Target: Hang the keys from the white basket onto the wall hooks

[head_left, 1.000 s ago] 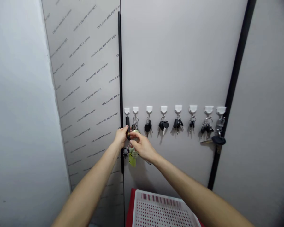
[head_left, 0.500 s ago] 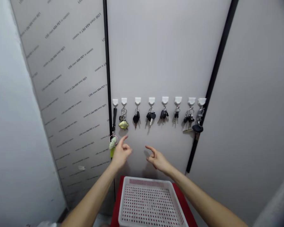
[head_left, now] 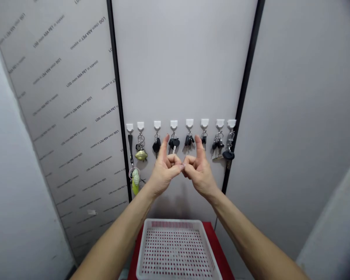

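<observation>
Black-headed keys [head_left: 175,142] look light, stiff, best pinched by their heads; left hand [head_left: 164,170] and right hand [head_left: 201,173], half-curled, hold nothing.

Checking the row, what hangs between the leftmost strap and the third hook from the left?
Head view: a key bunch with a yellowish football-shaped charm, on the second hook.

Your L hand [head_left: 163,174] and R hand [head_left: 202,175] are side by side in front of the pale panel [head_left: 181,58], index fingers [head_left: 163,149] pointing up, others curled, thumb tips touching or v. close. Behind, 8 white hooks [head_left: 189,123] in a row; keys [head_left: 156,146] hang there. Far L: black strap [head_left: 130,147] w/ green charm [head_left: 135,177] below; next hook, yellowish charm [head_left: 141,155] w/ keys. Lower down, white basket [head_left: 175,221] on red stand [head_left: 215,243], approx. centered btwn your arms [head_left: 118,233].
</observation>
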`<state>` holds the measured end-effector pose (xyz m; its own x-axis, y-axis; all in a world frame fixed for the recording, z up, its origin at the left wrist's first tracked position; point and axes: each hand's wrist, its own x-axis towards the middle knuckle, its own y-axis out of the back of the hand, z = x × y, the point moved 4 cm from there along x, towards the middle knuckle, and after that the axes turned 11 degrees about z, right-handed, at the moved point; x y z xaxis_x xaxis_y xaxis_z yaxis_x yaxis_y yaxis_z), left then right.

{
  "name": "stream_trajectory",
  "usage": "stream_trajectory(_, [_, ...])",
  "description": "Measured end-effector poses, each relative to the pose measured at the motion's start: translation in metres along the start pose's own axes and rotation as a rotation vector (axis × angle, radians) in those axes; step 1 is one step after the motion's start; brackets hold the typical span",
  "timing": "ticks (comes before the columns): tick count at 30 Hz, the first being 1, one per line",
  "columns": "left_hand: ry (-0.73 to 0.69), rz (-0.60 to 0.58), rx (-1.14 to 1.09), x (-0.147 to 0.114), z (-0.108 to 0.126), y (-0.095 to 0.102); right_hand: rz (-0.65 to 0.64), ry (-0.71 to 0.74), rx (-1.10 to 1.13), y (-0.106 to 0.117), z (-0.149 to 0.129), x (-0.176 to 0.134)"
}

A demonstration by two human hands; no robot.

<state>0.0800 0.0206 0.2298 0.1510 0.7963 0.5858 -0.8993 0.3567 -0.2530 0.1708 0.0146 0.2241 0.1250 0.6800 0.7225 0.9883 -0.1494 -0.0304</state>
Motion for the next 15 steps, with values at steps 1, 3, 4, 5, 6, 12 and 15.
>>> stream_trajectory(1, [0.007, 0.004, 0.008, -0.001, -0.002, 0.000, -0.005, -0.002, 0.001, -0.001, 0.002, -0.001])
stream_trajectory(3, [0.018, 0.013, 0.040, -0.001, -0.006, 0.004, -0.020, -0.013, -0.010, -0.004, 0.005, -0.002])
stream_trajectory(4, [0.018, 0.028, 0.071, -0.001, -0.009, 0.008, -0.031, -0.024, -0.022, -0.006, 0.008, -0.002])
stream_trajectory(5, [0.012, 0.059, 0.120, 0.000, -0.013, 0.015, -0.045, -0.039, -0.040, -0.008, 0.011, -0.001])
stream_trajectory(6, [-0.007, 0.118, 0.187, 0.001, -0.016, 0.026, -0.058, -0.056, -0.067, -0.010, 0.016, 0.001])
stream_trajectory(12, [-0.329, 0.838, 0.777, 0.013, -0.011, 0.120, 0.149, 0.022, -0.341, -0.010, 0.037, 0.029])
stream_trajectory(15, [-0.300, 0.848, 0.957, 0.027, -0.013, 0.136, 0.176, 0.117, -0.395, -0.024, 0.033, 0.044])
